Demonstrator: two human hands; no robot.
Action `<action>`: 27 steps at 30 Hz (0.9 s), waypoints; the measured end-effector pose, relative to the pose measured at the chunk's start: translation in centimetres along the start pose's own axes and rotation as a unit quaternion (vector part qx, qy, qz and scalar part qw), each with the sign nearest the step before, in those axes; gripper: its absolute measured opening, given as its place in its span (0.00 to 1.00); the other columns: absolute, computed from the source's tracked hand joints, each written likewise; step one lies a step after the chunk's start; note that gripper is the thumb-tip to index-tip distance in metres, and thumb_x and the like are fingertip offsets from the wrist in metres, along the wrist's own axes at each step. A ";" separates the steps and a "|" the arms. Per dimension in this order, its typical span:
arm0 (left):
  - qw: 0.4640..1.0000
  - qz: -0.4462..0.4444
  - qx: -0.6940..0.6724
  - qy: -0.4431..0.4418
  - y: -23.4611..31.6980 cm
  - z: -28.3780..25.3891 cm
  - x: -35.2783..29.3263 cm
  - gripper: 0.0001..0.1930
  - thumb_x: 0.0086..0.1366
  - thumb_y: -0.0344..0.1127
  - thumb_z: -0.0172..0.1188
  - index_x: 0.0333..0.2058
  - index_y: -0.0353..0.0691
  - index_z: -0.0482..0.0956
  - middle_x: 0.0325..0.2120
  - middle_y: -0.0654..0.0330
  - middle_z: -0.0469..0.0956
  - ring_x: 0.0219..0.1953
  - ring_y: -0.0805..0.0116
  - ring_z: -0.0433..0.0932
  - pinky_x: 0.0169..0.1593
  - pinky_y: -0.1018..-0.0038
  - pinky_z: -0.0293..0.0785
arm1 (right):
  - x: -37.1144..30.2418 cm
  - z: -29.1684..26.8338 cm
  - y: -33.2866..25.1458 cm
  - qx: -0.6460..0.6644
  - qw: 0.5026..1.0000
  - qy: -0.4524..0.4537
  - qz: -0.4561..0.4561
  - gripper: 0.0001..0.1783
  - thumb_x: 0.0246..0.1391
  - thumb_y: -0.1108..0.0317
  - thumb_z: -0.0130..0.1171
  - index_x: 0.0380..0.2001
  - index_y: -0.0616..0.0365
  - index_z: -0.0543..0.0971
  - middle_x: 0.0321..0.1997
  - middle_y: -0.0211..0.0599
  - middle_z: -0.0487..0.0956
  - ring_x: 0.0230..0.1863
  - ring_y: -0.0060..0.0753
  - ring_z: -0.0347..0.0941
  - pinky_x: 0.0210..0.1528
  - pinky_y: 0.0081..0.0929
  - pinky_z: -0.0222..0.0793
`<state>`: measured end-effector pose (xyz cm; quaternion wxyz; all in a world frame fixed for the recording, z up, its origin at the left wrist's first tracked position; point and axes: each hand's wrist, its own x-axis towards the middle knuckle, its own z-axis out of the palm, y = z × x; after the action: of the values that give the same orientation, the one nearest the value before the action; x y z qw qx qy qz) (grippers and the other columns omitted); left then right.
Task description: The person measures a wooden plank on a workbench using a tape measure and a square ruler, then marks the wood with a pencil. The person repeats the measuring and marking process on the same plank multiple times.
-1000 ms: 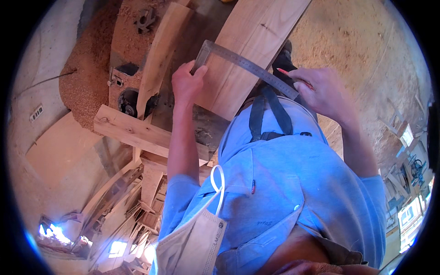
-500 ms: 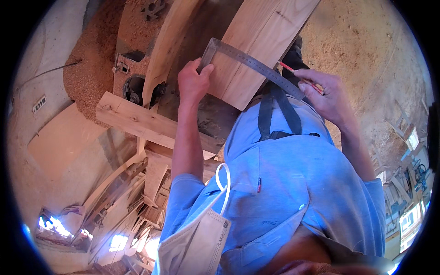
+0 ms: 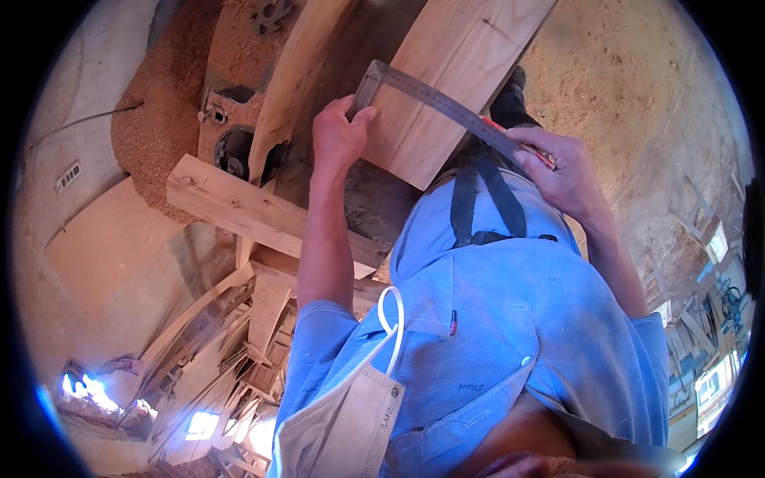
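Head view, from where I stand: at the left there is a heap of sawdust; then a short beam lies crosswise, near, and a rough curved timber extends to the far side. The left hand is closed, thumb against fingers, on the short arm of a metal square. It holds this arm at the left edge of a wide plank, probably so that the long blade lies squarely across the wood, over the plank's nearer part. At the right, the blade passes beyond the plank. There the right hand is nearly closed and has hold of a red pencil; it is at the blade's free end, perhaps for steadying it. Whether its fingers also pinch the blade, I cannot tell.
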<state>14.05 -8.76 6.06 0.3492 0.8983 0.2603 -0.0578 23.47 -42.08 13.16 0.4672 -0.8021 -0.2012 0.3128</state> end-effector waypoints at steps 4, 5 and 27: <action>1.000 -0.003 -0.016 -0.004 0.0 0.1 0.1 0.18 0.57 0.40 0.69 0.42 0.33 0.83 0.37 0.44 0.81 0.42 0.44 0.80 0.46 0.60 0.74 | 1.4 0.2 -0.9 -0.025 0.999 -0.026 0.019 0.16 0.57 0.67 0.58 0.48 0.58 0.82 0.32 0.47 0.82 0.34 0.44 0.80 0.40 0.34 0.74; 1.000 -0.004 -0.014 -0.003 0.0 0.1 0.0 0.18 0.57 0.40 0.69 0.42 0.33 0.83 0.37 0.44 0.81 0.42 0.44 0.80 0.46 0.60 0.75 | 2.1 0.6 -0.8 -0.021 1.000 -0.021 -0.005 0.17 0.57 0.66 0.58 0.49 0.57 0.82 0.33 0.47 0.82 0.35 0.45 0.80 0.41 0.35 0.75; 0.999 -0.027 0.026 -0.005 0.8 0.0 -0.1 0.20 0.57 0.42 0.68 0.42 0.32 0.83 0.39 0.43 0.81 0.44 0.44 0.80 0.49 0.59 0.75 | 7.0 -2.1 -2.4 -0.235 0.956 -0.159 -0.074 0.17 0.54 0.63 0.53 0.39 0.59 0.86 0.33 0.49 0.83 0.37 0.54 0.79 0.42 0.44 0.74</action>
<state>14.36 -9.27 6.57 0.3257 0.8993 0.2812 -0.0784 29.96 -37.89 13.88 0.2491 -0.8121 -0.3998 0.3443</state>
